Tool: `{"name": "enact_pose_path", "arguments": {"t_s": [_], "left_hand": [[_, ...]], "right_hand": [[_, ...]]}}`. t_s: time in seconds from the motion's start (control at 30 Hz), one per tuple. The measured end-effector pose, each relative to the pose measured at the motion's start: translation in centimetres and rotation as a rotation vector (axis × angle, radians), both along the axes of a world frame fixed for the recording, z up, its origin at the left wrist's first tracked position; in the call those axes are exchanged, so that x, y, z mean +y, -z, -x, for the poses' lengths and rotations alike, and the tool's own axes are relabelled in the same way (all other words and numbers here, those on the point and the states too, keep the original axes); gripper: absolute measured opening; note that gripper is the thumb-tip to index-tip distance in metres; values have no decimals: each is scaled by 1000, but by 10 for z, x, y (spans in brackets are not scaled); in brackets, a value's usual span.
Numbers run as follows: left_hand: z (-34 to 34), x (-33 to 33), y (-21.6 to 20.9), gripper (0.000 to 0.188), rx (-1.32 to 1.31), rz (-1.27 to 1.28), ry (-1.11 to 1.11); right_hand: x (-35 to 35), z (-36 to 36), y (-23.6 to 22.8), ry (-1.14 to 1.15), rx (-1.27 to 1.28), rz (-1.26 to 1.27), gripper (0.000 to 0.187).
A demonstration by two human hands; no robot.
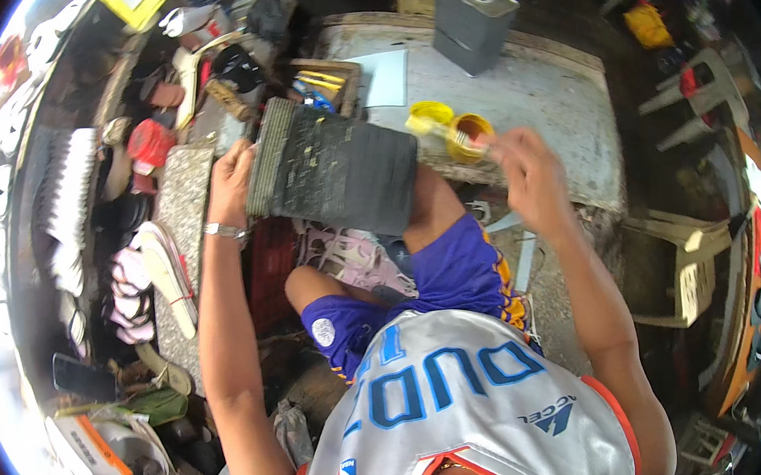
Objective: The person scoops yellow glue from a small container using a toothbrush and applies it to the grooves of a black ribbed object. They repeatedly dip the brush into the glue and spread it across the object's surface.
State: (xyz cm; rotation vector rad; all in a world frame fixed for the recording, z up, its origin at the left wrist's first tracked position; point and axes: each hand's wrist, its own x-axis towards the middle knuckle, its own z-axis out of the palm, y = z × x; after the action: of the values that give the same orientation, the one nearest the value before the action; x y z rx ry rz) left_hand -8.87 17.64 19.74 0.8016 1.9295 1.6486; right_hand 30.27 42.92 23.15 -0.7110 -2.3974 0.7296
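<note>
left hand: (230,180) grips the left edge of the sole block (333,171), fingers wrapped over its ribbed rim, thumb side toward the person; a metal watch (224,230) sits on that wrist.
right hand: (528,173) fingers pinched narrow on a small brush (472,143), whose tip rests at the mouth of the glue tub (468,128).
key relation: the block lies to the left of the right hand, apart from it, with the person's raised knee between; the brush tip is at the tub, not on the block. The left hand is the one on the block; the right is nearer the tub.
long axis: the block runs left to right across the view, tilted slightly down toward the right, its broad dark face turned up.
block: thick, dark, matte rubber slab with a rough, scuffed, speckled face; a pale, finely ribbed band along the left end.
tub: small, round, yellow plastic, open; its yellow lid (429,115) lies just beside it on the bench (550,93).
bench: worn, pale, stained top with a chipped front edge; a grey metal can (472,20) stands at its far side.
around: sandals (160,277) piled at the left.
</note>
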Motion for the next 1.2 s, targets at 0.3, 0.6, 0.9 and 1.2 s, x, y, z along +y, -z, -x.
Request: {"name": "enact_pose_path", "arguments": {"t_s": [0.3, 0.6, 0.9, 1.2], "left_hand": [[6, -8, -12, 26, -78, 112, 78], [-7, -4, -21, 22, -263, 71, -24], [-7, 5, -10, 23, -218, 55, -79], [-13, 5, -15, 22, -234, 13, -62]], "right_hand": [[91, 4, 73, 90, -466, -552, 19], [85, 33, 72, 82, -597, -626, 16], [64, -25, 17, 84, -606, -454, 24], [64, -27, 9, 289, -417, -284, 18]]}}
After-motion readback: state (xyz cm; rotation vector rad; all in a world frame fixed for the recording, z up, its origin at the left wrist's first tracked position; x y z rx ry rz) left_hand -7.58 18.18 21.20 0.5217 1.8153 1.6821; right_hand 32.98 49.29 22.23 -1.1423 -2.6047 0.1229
